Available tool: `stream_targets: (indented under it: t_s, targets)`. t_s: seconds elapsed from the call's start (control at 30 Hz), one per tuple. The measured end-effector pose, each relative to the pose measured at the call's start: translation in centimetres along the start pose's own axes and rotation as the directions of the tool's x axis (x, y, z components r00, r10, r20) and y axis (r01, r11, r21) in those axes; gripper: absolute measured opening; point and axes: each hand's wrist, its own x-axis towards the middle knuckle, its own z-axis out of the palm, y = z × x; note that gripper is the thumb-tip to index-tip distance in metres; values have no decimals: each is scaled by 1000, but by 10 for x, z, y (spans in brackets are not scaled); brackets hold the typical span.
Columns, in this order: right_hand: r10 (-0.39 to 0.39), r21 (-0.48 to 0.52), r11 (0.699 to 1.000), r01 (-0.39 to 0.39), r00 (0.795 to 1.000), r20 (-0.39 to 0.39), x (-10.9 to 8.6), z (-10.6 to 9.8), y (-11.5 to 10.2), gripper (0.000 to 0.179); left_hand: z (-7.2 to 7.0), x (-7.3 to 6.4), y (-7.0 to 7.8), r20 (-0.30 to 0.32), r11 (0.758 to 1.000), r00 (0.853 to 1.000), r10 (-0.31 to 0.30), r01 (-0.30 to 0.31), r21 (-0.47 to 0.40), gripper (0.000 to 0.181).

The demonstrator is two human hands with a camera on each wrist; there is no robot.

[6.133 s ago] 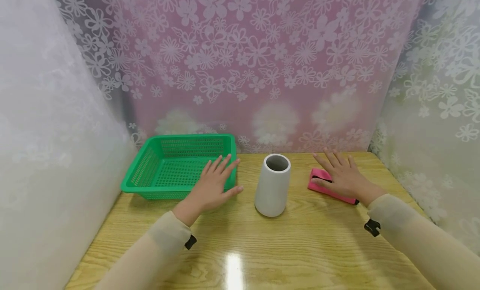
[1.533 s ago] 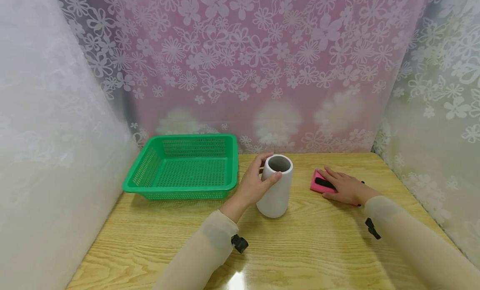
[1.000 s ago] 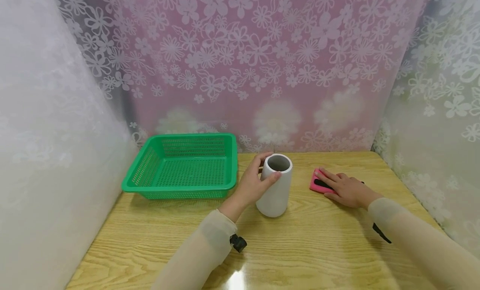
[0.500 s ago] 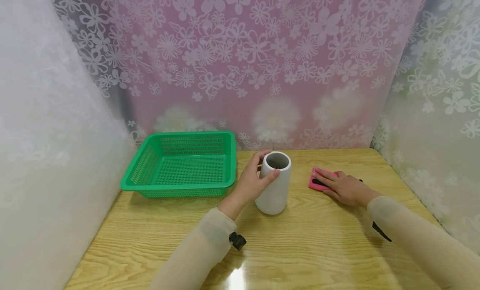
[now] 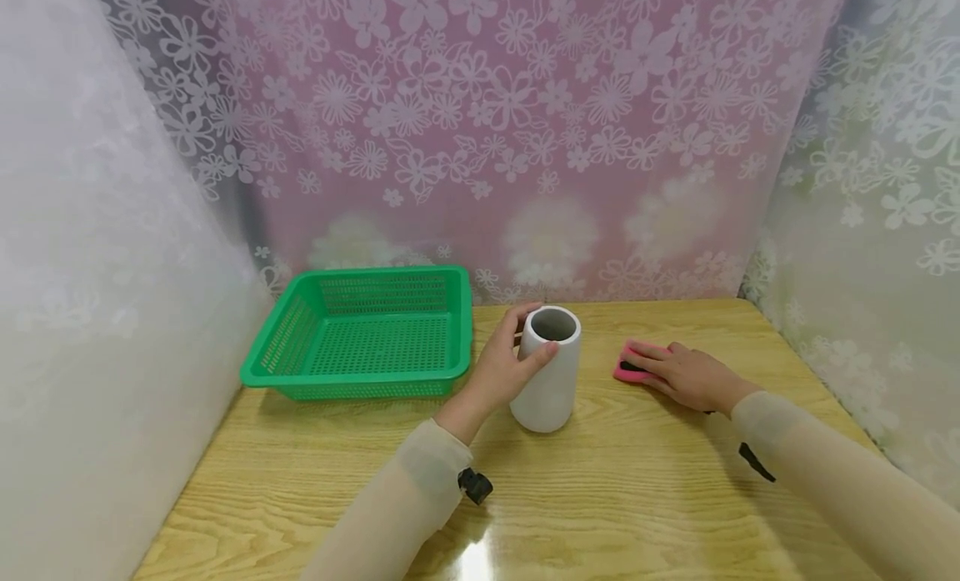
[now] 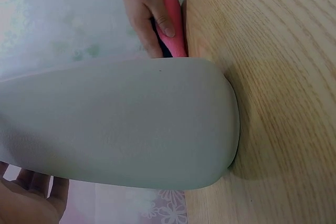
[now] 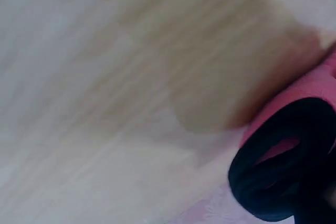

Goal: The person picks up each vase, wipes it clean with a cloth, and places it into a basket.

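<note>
2 pale sleeves (image 5: 401, 498) reach in from the near side of the vase, over a wood-grain table (image 5: 600, 498). The white vase (image 5: 551, 389) stands upright on it, with the left hand (image 5: 495, 377) clamped round its upper part, thumb on the near side, fingers on the far side. To the right of the vase, well apart from it, lies a pink bundle (image 6: 172, 3); the right hand (image 5: 693, 377) grips it from above, thumb against the pink surface. A black loop (image 7: 244, 174) shows on the bundle close up. The 2 hands are apart.

The step in hand looks like taking hold of the bundle while the vase is steadied; neither appears lifted. The next move seems to call for the right fingers to settle securely round the bundle before any weight comes off the table, and for light, even pressure from the left so the vase does not tip.

Left of the vase and a little farther back sits 1 green basket (image 5: 360, 379). Behind the vase hangs a floral curtain (image 5: 480, 222).
</note>
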Motion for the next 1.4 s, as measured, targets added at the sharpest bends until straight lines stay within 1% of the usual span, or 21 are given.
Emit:
stream_targets:
  t_s: [0.07, 0.17, 0.27, 0.3, 0.4, 0.5, 0.63, 0.73, 0.87, 0.97, 1.17, 1.4]
  targets:
    - [11, 16, 1000, -12, 999, 30, 2, -4, -3, 52, 0, 0, 0, 3, 1000, 1000, -7, 7, -3, 62]
    - [35, 40, 998, -38, 996, 79, 5, -11, -8, 50, -4, -5, 18, 12, 1000, 1000, -19, 19, -16, 61]
    - [50, 48, 997, -56, 993, 111, 7, -20, -13, 50, -4, -4, 20, 16, 999, 1000, -27, 27, -21, 62]
    - [52, 47, 997, -58, 992, 117, 8, -23, -14, 49, -3, -4, 20, 16, 999, 999, -29, 29, -25, 62]
    - [46, 50, 997, -53, 991, 127, 9, -31, -19, 48, 2, 1, 4, 7, 999, 1000, -29, 29, -25, 64]
    - [50, 67, 996, -60, 987, 151, 10, -38, -23, 47, 3, 0, 1, -1, 999, 1000, -30, 30, -23, 63]
    - [86, 118, 987, -110, 978, 192, 11, -47, -28, 48, 2, -1, 2, -1, 1000, 1000, -19, 19, -17, 62]
    - [108, 153, 978, -142, 972, 210, 11, -51, -30, 49, 1, -1, 2, 0, 1000, 1000, -9, 9, -17, 61]
    - [113, 197, 968, -153, 973, 199, 11, -57, -31, 49, 1, -2, 3, -4, 1000, 1000, -7, 7, -18, 61]
    - [116, 222, 963, -154, 978, 171, 10, -64, -32, 49, 1, -2, 3, -5, 1000, 1000, -11, 11, -14, 61]
    - [143, 250, 955, -160, 986, 82, 7, -80, -34, 55, 2, -1, 2, -7, 1000, 1000, -19, 19, -17, 62]
    - [135, 281, 951, -127, 991, -11, 5, -99, -47, 56, 1, -2, 3, -5, 999, 999, -40, 40, -24, 65]
